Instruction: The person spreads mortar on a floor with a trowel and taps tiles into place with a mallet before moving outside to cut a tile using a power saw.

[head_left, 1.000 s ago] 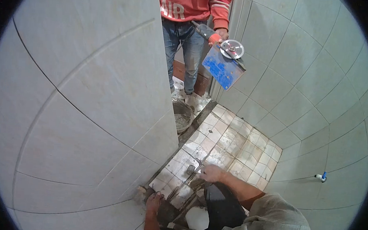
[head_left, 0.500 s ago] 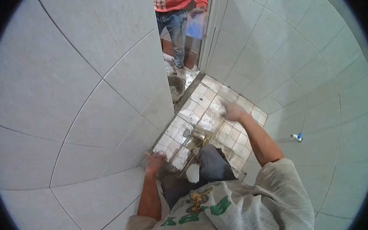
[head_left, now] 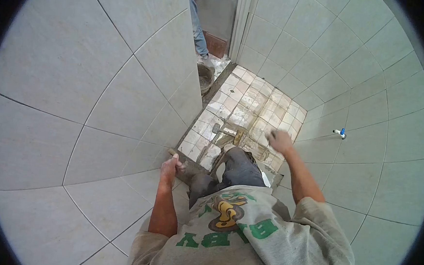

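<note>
My left hand point(head_left: 171, 166) is beside the left wall near the floor's corner, its fingers bent together around something small that I cannot make out. Out over the right part of the tiled floor point(head_left: 234, 92), my right hand point(head_left: 280, 142) has its fingers curled in, and what is inside them is hidden. Between the two hands, in front of my knees, a hammer point(head_left: 216, 128) with a grey head lies on the tiles. A yellowish-brown block point(head_left: 239, 137) lies at its handle. Wet grout or cement smears cover several of the small pale tiles.
Large pale tiles cover the left wall point(head_left: 126, 98) and right wall point(head_left: 318, 56). A tap with a blue handle point(head_left: 342, 134) sticks out on the right. Beyond the dark threshold point(head_left: 218, 86) stand a bucket point(head_left: 205, 78) and a person's jeans-clad leg point(head_left: 197, 29) in the doorway.
My right hand has drawn back toward me over the floor. My left hand has risen slightly along the wall. The view has tilted, and less of the person in the doorway shows.
</note>
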